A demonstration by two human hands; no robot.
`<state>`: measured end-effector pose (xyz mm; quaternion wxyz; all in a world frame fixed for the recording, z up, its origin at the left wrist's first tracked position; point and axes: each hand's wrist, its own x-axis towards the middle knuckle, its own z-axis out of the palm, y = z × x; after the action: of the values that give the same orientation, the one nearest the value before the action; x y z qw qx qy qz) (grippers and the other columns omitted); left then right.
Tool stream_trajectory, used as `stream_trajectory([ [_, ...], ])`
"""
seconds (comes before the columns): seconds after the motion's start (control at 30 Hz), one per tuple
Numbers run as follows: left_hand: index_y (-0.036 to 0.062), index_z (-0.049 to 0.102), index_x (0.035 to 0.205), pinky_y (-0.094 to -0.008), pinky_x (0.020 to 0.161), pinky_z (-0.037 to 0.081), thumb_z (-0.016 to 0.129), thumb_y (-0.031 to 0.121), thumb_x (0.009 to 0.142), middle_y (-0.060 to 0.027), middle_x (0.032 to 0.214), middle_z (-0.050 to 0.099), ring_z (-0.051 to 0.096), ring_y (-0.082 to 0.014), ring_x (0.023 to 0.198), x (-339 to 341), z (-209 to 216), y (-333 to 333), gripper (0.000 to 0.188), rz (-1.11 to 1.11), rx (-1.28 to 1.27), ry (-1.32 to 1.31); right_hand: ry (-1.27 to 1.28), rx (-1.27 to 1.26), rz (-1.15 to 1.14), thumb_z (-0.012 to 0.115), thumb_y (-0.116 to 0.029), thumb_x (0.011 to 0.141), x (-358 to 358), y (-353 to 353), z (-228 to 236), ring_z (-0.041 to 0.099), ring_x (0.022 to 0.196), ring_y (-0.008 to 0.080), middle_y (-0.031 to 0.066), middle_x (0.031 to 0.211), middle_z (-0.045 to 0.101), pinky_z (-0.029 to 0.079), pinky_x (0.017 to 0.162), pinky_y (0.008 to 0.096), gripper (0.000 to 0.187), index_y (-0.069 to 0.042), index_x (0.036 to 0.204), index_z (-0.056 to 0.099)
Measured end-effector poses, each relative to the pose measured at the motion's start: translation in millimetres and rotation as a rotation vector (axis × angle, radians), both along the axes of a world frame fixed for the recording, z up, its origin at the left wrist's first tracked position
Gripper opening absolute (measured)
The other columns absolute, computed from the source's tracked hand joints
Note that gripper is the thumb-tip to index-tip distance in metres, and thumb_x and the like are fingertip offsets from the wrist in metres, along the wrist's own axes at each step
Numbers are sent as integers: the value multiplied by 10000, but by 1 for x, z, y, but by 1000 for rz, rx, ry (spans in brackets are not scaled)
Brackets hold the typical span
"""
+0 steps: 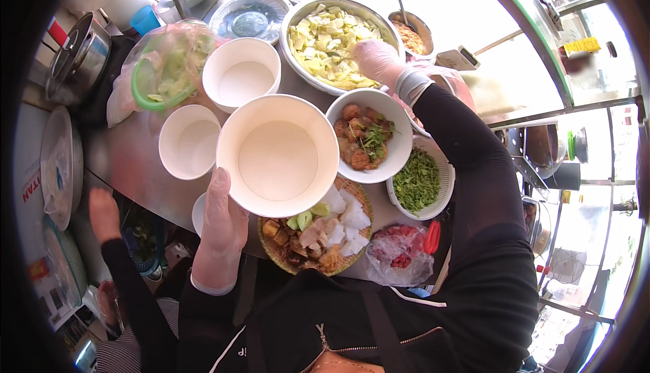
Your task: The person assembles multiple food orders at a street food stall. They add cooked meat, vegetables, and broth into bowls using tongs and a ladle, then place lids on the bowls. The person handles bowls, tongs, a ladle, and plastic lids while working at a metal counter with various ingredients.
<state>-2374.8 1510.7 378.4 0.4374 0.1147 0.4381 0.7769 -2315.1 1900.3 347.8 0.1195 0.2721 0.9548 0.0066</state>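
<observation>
My left hand [223, 227], in a thin clear glove, grips a large white paper bowl [233, 190] from its left side; it stands upright, with nothing inside. My right hand [380, 63], gloved too, reaches over the right rim of a metal bowl [292, 58] full of pale yellow-green cut pieces [332, 31]. Its fingers are closed, but what they hold is hidden. Two smaller paper bowls, one wider [215, 78] and one narrower [172, 149], stand behind and left of the large one. To its right a white bowl [404, 149] holds browned balls with green herbs.
A basket [271, 254] of mixed foods sits near my chest. Right of it are chopped greens in a white colander [443, 197] and a red-filled plastic bag [399, 258]. A bagged green basket [139, 88] stands left. Another person's hand [103, 214] is at lower left.
</observation>
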Motion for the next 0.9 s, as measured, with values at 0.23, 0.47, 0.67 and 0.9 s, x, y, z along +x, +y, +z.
stream_trajectory([
  [0.23, -25, 282, 1476, -396, 1106, 385, 360, 412, 1042, -163, 1461, 426, 450, -252, 1334, -4, -4, -7, 621, 0, -20, 12, 123, -570, -168, 643, -139, 828, -1, 0, 7, 683, 744, 185, 78, 762, 718, 534, 704, 324, 206, -82, 985, 764],
  [0.47, -10, 271, 1486, -397, 1112, 381, 414, 426, 1028, -154, 1467, 422, 435, -250, 1350, -5, 2, 6, 648, -39, -6, 48, 202, -771, -367, 650, -178, 881, 3, 5, 6, 443, 484, 72, 1, 653, 629, 351, 445, 252, 210, -75, 1028, 759],
  [0.67, 22, 294, 1484, -426, 1072, 424, 460, 430, 1016, -141, 1453, 438, 467, -243, 1323, -1, 14, 26, 642, -46, -54, 15, 240, -891, -441, 652, -200, 893, 11, 7, 16, 400, 457, 57, -13, 625, 602, 298, 411, 240, 214, -76, 1033, 757],
  [0.9, 84, 335, 1439, -426, 1003, 491, 589, 477, 946, -103, 1347, 500, 521, -207, 1245, -4, 6, 40, 679, 10, -89, -4, 239, -489, -173, 629, -149, 834, 14, 15, -1, 586, 607, 187, 69, 679, 667, 477, 599, 340, 179, -93, 932, 768],
])
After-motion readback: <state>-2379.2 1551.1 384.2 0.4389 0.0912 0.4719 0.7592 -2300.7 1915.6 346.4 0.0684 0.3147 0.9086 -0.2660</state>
